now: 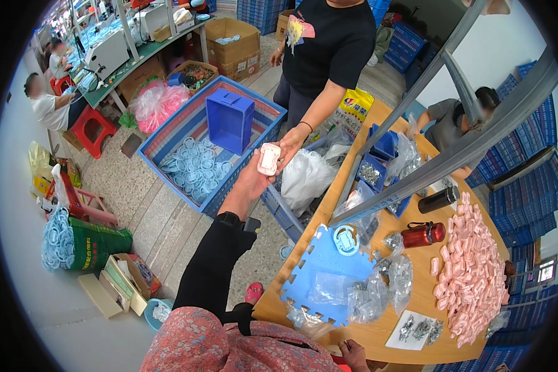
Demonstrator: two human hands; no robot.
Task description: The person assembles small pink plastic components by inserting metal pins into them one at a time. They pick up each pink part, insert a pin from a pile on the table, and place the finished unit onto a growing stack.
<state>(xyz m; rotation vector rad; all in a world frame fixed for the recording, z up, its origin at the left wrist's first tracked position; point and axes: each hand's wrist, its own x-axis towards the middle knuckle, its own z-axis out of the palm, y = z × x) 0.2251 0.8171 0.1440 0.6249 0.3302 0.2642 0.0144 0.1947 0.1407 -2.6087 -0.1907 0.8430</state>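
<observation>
My left hand (250, 178), in a black sleeve with a dark band at the wrist, reaches forward and is closed on a pale pink plastic piece (269, 159). The piece is flat with rounded corners and a recessed middle. A co-worker's hand (291, 146) meets mine and touches the piece from the right. At the bottom, by the near table edge, part of my right hand (353, 355) shows low down; its fingers are too small and partly hidden to read. Nearest to it on the wooden table (378, 347) lies a white sheet (398, 335) with small metal parts.
A large heap of pink pieces (471, 266) covers the table's right side, near a red flask (423, 234) and a blue foam mat (319, 273). A slanting metal post (415, 177) crosses above. Left stand a blue crate (220, 192) of light-blue rings and a red stool (93, 127).
</observation>
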